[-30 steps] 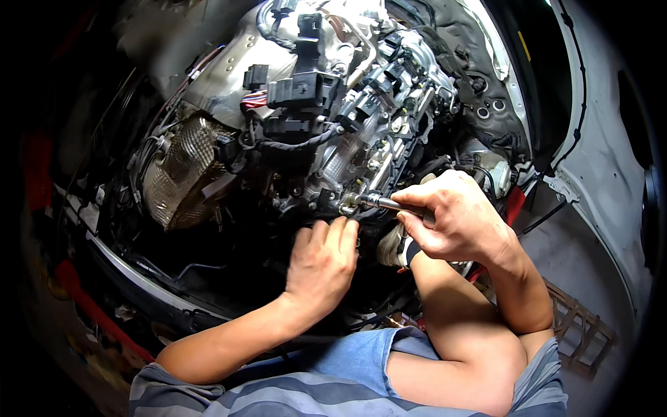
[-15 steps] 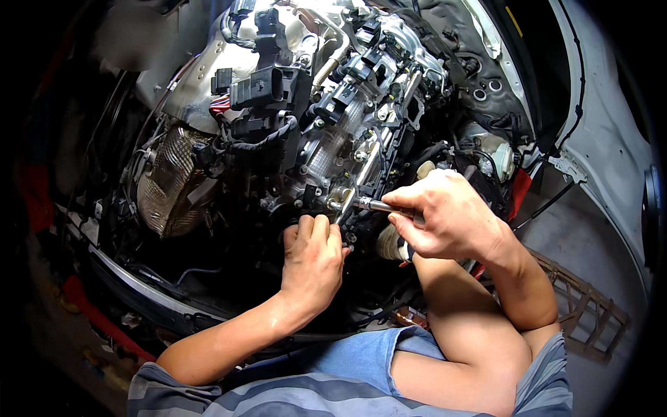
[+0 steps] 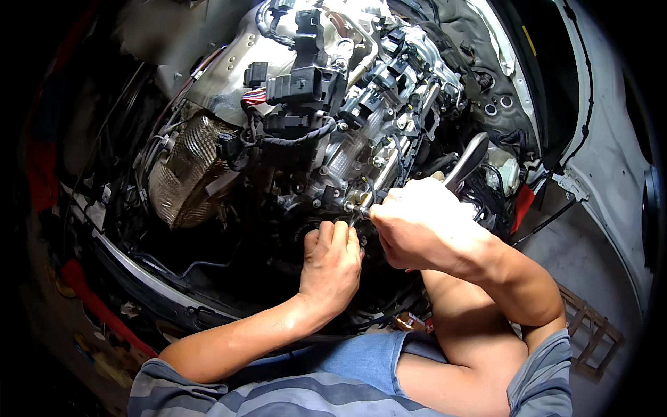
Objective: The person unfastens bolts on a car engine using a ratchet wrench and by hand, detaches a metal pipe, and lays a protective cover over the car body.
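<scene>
My right hand (image 3: 427,222) is closed round a ratchet wrench (image 3: 467,161), whose shiny handle sticks up past my knuckles. The tool's extension points left, its end against the near end of the engine (image 3: 340,163). Just left of that end, my left hand (image 3: 330,264) has its fingers bent and pressed together, tips down at the engine's edge. Whatever those fingertips hold is hidden, though a thin metal piece shows beside them.
A dimpled metal heat shield (image 3: 187,174) lies left of the engine. Black connectors (image 3: 295,87) with a wiring loom stand above it. The front crossmember (image 3: 163,292) runs along the lower left. A fender (image 3: 611,153) and a brown slatted frame (image 3: 590,333) are at right.
The view has shifted, so the engine sits further right. My right hand has turned, and the ratchet handle now shows above it. My left hand stays at the engine's edge.
</scene>
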A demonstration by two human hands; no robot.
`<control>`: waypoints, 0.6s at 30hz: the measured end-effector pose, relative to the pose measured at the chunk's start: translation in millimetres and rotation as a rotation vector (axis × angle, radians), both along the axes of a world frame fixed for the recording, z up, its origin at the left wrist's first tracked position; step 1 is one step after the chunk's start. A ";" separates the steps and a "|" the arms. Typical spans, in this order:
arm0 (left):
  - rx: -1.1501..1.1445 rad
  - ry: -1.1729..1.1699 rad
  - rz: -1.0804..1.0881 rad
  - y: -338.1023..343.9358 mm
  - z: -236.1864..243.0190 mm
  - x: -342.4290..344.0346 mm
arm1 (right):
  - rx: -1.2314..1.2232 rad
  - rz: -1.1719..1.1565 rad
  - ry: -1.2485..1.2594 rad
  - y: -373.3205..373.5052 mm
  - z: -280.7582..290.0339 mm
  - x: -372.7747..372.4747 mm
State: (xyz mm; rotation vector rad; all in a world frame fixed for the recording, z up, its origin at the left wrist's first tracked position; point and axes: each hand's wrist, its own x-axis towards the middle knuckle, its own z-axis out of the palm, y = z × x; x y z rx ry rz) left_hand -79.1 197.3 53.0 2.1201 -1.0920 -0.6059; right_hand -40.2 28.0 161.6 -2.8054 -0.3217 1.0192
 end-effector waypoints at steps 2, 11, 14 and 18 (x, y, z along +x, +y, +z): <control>-0.007 -0.005 0.008 -0.5 -0.3 -0.3 | 0.024 0.013 0.021 1.6 -2.2 8.0; -0.086 -0.090 0.080 -0.5 -1.6 -0.9 | 0.014 0.010 0.056 10.9 1.2 5.7; -0.057 -0.116 0.066 0.1 -2.6 -3.7 | -0.018 -0.044 0.018 17.3 0.3 0.2; -0.031 -0.128 0.086 0.1 -5.9 -8.7 | -0.043 0.209 0.116 10.6 -2.3 14.8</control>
